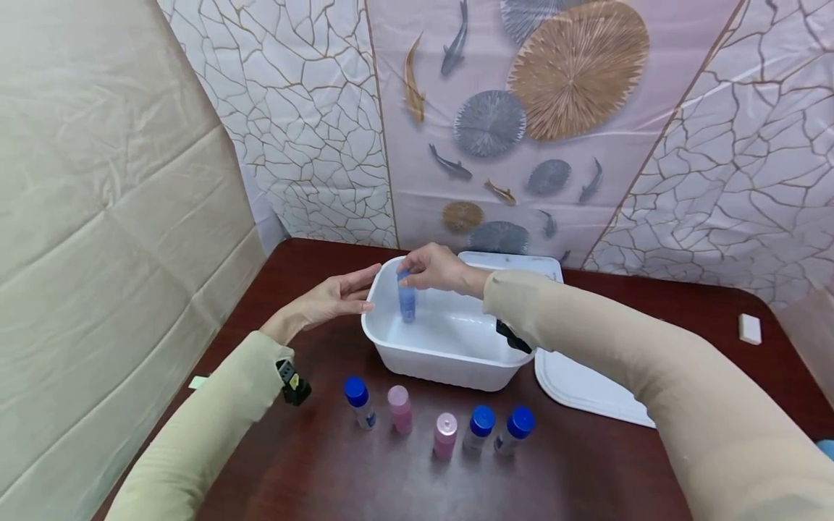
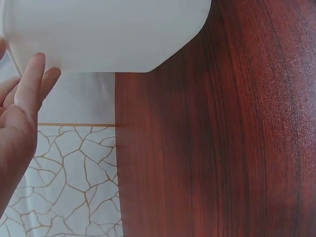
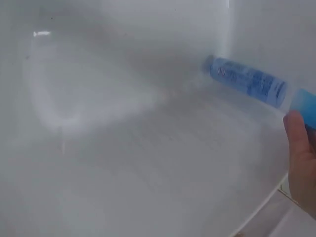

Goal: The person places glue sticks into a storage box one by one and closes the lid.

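While the left hand (image 1: 329,300) lies with fingers straight against the tub (image 1: 456,354) wall, probably steadying it, the right hand (image 1: 436,268) pinches a blue bottle (image 1: 407,302) by its cap. It's upright inside, base at the floor near the left corner; five more bottles (image 1: 445,435) wait in front.

Head view looks down from above; both wrist views sit close, sharing the white plastic tub (image 1: 449,347) (image 2: 108,34) (image 3: 123,148).

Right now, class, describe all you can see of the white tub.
The tub is white, plastic-looking, rectangular with rounded corners and a rolled rim, open-topped. It stands upright on the table. The left hand touches its left wall; the right hand holds a bottle inside. A lid lies alongside.
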`<control>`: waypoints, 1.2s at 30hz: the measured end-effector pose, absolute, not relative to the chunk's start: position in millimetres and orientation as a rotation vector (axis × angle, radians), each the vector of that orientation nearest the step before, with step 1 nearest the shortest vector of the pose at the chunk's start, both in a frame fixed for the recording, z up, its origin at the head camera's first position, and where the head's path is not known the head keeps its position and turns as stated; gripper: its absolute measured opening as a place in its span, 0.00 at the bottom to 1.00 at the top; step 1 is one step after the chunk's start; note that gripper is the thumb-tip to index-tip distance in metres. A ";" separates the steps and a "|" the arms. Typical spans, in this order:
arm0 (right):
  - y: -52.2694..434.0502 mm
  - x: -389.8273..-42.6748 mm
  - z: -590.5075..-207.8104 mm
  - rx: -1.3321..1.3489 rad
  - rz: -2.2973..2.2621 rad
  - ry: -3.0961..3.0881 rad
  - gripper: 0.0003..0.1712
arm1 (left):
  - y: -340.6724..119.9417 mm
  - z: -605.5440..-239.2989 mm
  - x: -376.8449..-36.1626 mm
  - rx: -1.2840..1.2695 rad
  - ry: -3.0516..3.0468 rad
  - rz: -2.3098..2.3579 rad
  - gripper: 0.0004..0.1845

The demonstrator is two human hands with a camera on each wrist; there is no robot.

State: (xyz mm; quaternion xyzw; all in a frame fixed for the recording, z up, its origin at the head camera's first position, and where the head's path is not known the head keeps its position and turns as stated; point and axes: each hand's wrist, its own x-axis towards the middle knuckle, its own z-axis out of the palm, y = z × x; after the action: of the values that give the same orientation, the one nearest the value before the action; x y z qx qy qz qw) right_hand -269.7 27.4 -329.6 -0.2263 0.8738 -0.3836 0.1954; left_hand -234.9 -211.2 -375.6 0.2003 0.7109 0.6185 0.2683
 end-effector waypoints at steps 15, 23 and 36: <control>36.5 -272.6 -345.2 -0.647 -1.013 2.384 0.24 | -201.4 -386.0 -234.3 0.529 1.911 1.655 0.42; 65.8 -256.4 -307.7 -0.748 -1.253 2.327 0.23 | -200.9 -382.6 -236.4 0.501 1.954 1.646 0.41; 188.3 -129.8 -326.9 -1.003 -1.505 2.026 0.16 | -210.0 -375.5 -234.1 0.487 1.995 1.642 0.42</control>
State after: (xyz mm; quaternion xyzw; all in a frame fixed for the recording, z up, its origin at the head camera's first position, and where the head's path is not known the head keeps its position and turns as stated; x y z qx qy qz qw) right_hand -129.8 188.3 -326.9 -0.3611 0.7292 -0.5415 0.2112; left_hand -234.1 -210.0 -375.5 0.1792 0.7341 0.6040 0.2533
